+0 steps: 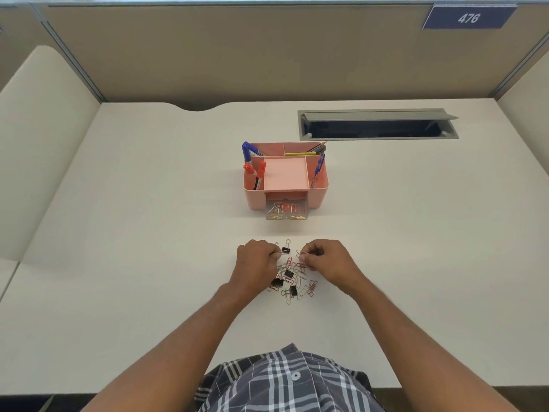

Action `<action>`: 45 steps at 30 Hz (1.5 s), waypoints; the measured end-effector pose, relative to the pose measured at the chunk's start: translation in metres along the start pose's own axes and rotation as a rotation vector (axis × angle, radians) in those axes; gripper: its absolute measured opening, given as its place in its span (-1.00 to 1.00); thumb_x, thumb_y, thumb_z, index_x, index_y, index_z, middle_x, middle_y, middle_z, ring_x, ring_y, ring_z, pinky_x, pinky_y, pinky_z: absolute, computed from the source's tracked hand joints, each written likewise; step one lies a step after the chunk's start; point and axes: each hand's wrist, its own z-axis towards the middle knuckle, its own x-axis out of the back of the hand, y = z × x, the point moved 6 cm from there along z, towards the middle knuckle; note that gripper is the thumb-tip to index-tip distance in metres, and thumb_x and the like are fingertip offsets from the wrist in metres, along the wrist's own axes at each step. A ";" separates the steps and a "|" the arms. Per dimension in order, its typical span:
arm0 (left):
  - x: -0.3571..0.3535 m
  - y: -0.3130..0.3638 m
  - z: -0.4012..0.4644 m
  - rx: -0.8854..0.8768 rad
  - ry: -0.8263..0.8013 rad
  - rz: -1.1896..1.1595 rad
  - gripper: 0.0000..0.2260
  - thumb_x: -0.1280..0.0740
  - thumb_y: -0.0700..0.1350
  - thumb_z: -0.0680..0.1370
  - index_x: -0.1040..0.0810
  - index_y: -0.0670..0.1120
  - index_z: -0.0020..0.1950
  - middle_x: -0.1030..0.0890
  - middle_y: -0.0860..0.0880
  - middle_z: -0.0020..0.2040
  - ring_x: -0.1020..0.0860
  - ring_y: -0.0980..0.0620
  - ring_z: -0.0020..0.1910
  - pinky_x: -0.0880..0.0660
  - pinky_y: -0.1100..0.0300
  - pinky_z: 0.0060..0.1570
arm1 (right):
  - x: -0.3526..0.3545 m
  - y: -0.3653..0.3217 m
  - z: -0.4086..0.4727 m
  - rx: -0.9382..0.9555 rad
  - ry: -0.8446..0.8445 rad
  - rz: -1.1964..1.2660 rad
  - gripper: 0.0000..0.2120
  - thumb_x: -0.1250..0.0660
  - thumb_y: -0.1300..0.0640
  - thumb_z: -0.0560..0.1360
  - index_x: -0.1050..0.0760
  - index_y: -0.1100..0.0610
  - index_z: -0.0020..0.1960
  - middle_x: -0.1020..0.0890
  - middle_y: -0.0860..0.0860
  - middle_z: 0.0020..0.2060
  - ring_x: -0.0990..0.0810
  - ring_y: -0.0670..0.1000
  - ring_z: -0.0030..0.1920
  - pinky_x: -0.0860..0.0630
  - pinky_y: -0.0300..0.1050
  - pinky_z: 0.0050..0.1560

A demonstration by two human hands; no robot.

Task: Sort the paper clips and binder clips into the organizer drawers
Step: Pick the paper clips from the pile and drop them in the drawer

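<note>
A pink desk organizer (319,191) stands mid-desk. Its clear drawer (286,210) is pulled out toward me and holds several red and gold paper clips. Nearer to me lies a loose pile of paper clips (300,285) mixed with small black binder clips (288,274). My left hand (257,260) rests at the pile's left edge, fingers pinched on the wire handle of a black binder clip (285,250). My right hand (326,258) is at the pile's right edge, fingers pinched on a red paper clip (301,253).
The organizer's top compartments hold blue and red markers (248,153), pens and pencils (318,148). A grey cable hatch (377,124) is open in the desk behind it. Beige partition walls enclose the desk on three sides.
</note>
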 end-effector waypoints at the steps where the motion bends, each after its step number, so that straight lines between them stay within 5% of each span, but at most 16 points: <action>1: 0.004 0.001 0.001 0.005 0.020 -0.040 -0.84 -0.29 -0.09 0.56 -0.63 0.01 -0.16 -0.65 0.05 -0.21 -0.54 -0.05 -0.14 -0.47 -0.04 -0.03 | 0.001 -0.002 -0.001 -0.017 -0.008 0.097 -0.97 -0.48 0.23 0.44 -0.63 0.17 -0.15 -0.68 0.07 -0.28 -0.63 0.00 -0.25 -0.64 0.01 -0.03; 6: 0.043 0.020 0.015 -0.035 0.202 -0.159 -0.88 -0.33 -0.13 0.55 -0.67 -0.06 -0.09 -0.68 0.02 -0.18 -0.56 -0.02 -0.17 -0.50 0.02 -0.04 | 0.016 -0.041 0.009 0.066 0.052 0.264 -0.95 -0.48 0.23 0.44 -0.63 0.20 -0.13 -0.63 0.09 -0.29 -0.57 0.02 -0.26 -0.60 -0.05 -0.09; 12: 0.069 0.034 0.054 -0.040 0.261 -0.073 -0.86 -0.32 -0.13 0.53 -0.67 -0.06 -0.16 -0.64 0.02 -0.22 -0.55 -0.04 -0.19 -0.53 -0.06 -0.05 | 0.028 -0.101 0.029 0.239 0.295 -0.130 -0.90 -0.35 0.22 0.50 -0.62 0.07 -0.13 -0.63 -0.07 -0.26 -0.56 -0.06 -0.22 -0.49 -0.28 -0.19; 17: 0.070 0.043 0.058 -0.118 0.283 -0.067 -0.83 -0.32 -0.15 0.54 -0.69 -0.04 0.05 -0.69 0.00 -0.06 -0.57 -0.03 -0.07 -0.56 0.00 -0.04 | 0.023 -0.113 0.028 0.305 0.296 -0.294 -0.81 -0.28 0.27 0.52 -0.64 0.18 0.03 -0.69 0.08 -0.11 -0.62 0.06 -0.09 -0.57 -0.05 -0.01; 20: 0.067 0.038 0.042 -0.161 0.326 -0.100 -0.90 -0.35 -0.21 0.51 -0.64 -0.10 -0.03 -0.63 -0.01 -0.13 -0.52 0.00 -0.14 -0.52 0.03 -0.11 | 0.026 -0.107 0.015 0.364 0.312 -0.308 -0.84 -0.29 0.27 0.51 -0.63 0.14 -0.03 -0.68 0.02 -0.15 -0.60 0.02 -0.13 -0.56 -0.09 -0.06; 23: 0.049 0.030 0.024 -0.184 0.231 -0.016 -0.93 -0.36 -0.20 0.49 -0.64 -0.07 -0.10 -0.64 0.00 -0.18 -0.53 -0.03 -0.17 -0.50 -0.01 -0.09 | 0.018 -0.081 0.006 0.312 0.208 -0.400 -0.85 -0.29 0.23 0.52 -0.63 0.11 -0.06 -0.69 0.01 -0.15 -0.61 0.01 -0.18 -0.58 -0.06 -0.10; 27: 0.007 0.015 0.008 -0.120 -0.096 0.235 -0.82 -0.29 -0.03 0.57 -0.63 0.02 0.12 -0.61 0.00 0.02 -0.51 -0.08 0.07 -0.40 -0.01 0.11 | -0.006 -0.033 0.001 0.113 -0.024 -0.719 -0.74 -0.33 0.13 0.52 -0.59 0.14 0.19 -0.64 0.08 0.12 -0.60 0.10 0.10 -0.52 -0.06 0.12; 29: -0.006 0.011 0.003 -0.139 -0.173 0.349 -0.79 -0.28 0.03 0.57 -0.60 0.04 0.15 -0.58 0.01 0.07 -0.47 -0.09 0.12 -0.36 0.02 0.08 | -0.017 -0.017 -0.003 0.083 -0.071 -0.834 -0.71 -0.36 0.12 0.48 -0.55 0.18 0.19 -0.56 0.11 0.12 -0.56 0.14 0.09 -0.51 -0.05 0.07; 36: -0.017 0.008 -0.001 -0.146 -0.168 0.412 -0.85 -0.28 0.03 0.57 -0.61 0.03 0.01 -0.58 0.00 0.00 -0.48 -0.09 0.07 -0.37 0.04 0.00 | -0.040 0.000 -0.008 0.206 -0.008 -0.804 -0.90 -0.28 0.21 0.50 -0.52 0.18 0.00 -0.49 0.10 0.01 -0.50 0.15 0.03 -0.47 0.00 -0.03; 45: -0.021 0.013 0.000 -0.173 -0.142 0.466 -0.84 -0.20 -0.08 0.55 -0.57 0.00 -0.13 -0.58 0.01 -0.13 -0.50 -0.07 -0.07 -0.33 0.07 -0.17 | -0.043 -0.002 -0.003 0.232 -0.021 -0.768 -0.84 -0.14 0.32 0.49 -0.44 0.13 -0.13 -0.50 0.07 -0.12 -0.46 0.10 -0.07 -0.38 -0.05 -0.14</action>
